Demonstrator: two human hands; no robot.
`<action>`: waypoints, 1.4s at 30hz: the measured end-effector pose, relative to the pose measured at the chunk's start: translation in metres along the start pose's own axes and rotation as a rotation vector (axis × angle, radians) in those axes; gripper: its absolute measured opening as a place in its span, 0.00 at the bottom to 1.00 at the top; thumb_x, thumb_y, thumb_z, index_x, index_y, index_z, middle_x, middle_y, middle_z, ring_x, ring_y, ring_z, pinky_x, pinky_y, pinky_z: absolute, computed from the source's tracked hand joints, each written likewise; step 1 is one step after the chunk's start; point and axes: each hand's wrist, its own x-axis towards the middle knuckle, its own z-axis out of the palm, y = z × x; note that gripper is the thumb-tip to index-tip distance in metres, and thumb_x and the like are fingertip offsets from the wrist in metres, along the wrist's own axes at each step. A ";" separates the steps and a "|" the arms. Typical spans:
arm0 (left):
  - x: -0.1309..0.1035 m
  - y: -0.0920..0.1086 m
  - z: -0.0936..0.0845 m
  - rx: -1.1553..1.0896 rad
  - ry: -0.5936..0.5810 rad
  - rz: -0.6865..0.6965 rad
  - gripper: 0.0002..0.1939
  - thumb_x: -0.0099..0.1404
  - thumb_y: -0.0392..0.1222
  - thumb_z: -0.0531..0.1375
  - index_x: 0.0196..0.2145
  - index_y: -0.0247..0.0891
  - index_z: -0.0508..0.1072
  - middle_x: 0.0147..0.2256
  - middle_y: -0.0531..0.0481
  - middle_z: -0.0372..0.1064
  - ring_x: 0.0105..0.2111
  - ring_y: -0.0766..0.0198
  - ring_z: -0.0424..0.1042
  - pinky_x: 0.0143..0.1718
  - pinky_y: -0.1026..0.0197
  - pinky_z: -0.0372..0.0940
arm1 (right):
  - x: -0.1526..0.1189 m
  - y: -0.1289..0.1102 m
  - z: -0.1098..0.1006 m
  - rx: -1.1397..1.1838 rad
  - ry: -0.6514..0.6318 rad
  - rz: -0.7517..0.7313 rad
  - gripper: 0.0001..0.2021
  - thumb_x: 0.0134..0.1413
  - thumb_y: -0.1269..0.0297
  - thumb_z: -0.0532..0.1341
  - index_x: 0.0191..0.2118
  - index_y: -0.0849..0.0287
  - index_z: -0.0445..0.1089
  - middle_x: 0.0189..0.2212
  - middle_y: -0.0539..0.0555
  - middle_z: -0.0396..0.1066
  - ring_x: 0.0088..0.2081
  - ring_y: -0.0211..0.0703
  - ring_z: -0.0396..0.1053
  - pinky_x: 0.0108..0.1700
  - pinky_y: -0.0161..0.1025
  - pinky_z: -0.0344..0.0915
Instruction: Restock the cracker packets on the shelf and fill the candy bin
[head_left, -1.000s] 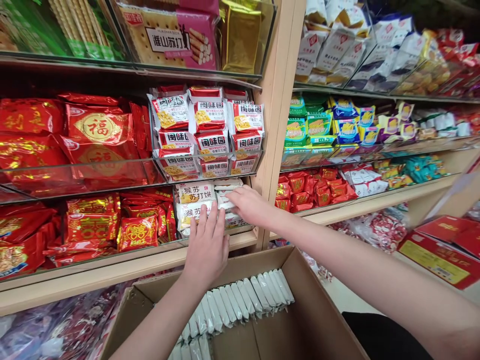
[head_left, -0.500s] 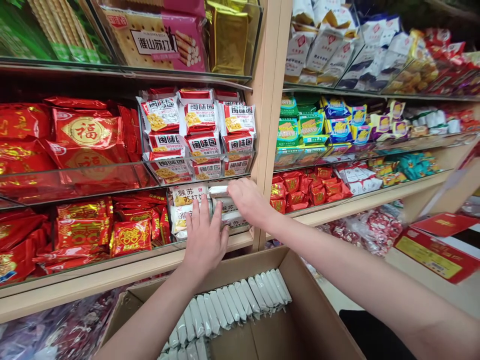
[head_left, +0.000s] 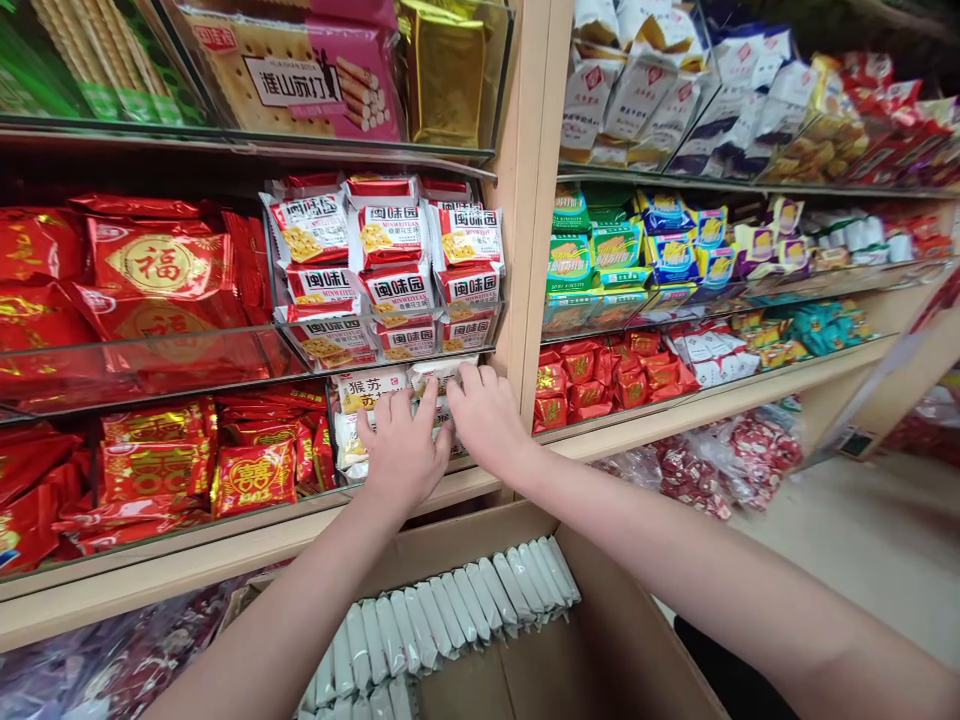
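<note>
Small white cracker packets (head_left: 367, 388) are stacked in the lower shelf bin just left of the wooden post. One cracker packet (head_left: 441, 370) lies on top at the right of that bin. My right hand (head_left: 489, 418) has its fingers curled over the right end of this packet. My left hand (head_left: 409, 450) lies over the front of the stack, fingers spread, its index fingertip at the packet's near edge. Both hands partly hide the packets underneath. Below my arms, an open cardboard box (head_left: 607, 610) holds rows of white-wrapped packets (head_left: 457, 610) standing on edge.
Red foil packets (head_left: 255, 475) fill the bins to the left. Red-and-white snack packets (head_left: 397, 290) sit on the shelf above, behind a clear front lip. A wooden post (head_left: 529, 250) divides the shelves. Bagged goods (head_left: 705, 465) lie under the right shelf.
The top packet has turned its printed face more into view and lies lower in the bin. My left hand has moved right, closer to my right hand. The view has shifted slightly.
</note>
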 end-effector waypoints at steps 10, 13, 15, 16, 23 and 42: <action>0.011 -0.006 -0.002 0.077 0.010 0.166 0.24 0.61 0.44 0.49 0.54 0.33 0.59 0.55 0.37 0.54 0.53 0.45 0.50 0.51 0.40 0.43 | 0.008 0.003 0.010 0.033 -0.165 -0.001 0.21 0.56 0.71 0.46 0.55 0.70 0.56 0.56 0.66 0.51 0.46 0.53 0.60 0.47 0.48 0.60; 0.017 -0.008 0.000 0.096 -0.001 0.215 0.25 0.61 0.45 0.49 0.54 0.31 0.59 0.57 0.37 0.52 0.55 0.44 0.47 0.51 0.38 0.43 | 0.011 0.004 0.008 0.068 -0.228 0.019 0.22 0.56 0.72 0.46 0.56 0.72 0.54 0.57 0.68 0.49 0.52 0.56 0.55 0.50 0.49 0.57; 0.022 -0.010 0.001 0.102 -0.014 0.241 0.25 0.61 0.46 0.49 0.54 0.30 0.59 0.55 0.35 0.54 0.54 0.44 0.49 0.50 0.38 0.45 | 0.010 0.006 0.008 0.091 -0.264 0.025 0.22 0.56 0.72 0.46 0.56 0.76 0.53 0.58 0.71 0.46 0.56 0.58 0.49 0.54 0.49 0.54; 0.024 -0.012 0.001 0.103 -0.022 0.255 0.26 0.61 0.46 0.49 0.54 0.31 0.59 0.55 0.35 0.55 0.54 0.45 0.51 0.50 0.38 0.45 | 0.009 0.007 0.009 0.097 -0.281 0.021 0.22 0.56 0.73 0.45 0.56 0.77 0.52 0.58 0.72 0.45 0.58 0.58 0.47 0.55 0.49 0.52; 0.019 -0.021 -0.003 0.110 -0.092 0.312 0.26 0.62 0.48 0.47 0.55 0.32 0.58 0.58 0.36 0.50 0.57 0.45 0.46 0.51 0.38 0.46 | 0.003 0.005 0.002 0.149 -0.404 0.021 0.24 0.56 0.73 0.47 0.57 0.78 0.49 0.59 0.75 0.38 0.60 0.61 0.40 0.55 0.51 0.50; 0.007 -0.032 0.006 0.117 -0.123 0.293 0.32 0.63 0.54 0.44 0.58 0.29 0.52 0.60 0.40 0.44 0.60 0.44 0.36 0.54 0.34 0.37 | -0.004 0.005 0.007 0.188 -0.391 -0.059 0.24 0.56 0.75 0.47 0.57 0.81 0.49 0.59 0.75 0.38 0.61 0.59 0.35 0.59 0.50 0.45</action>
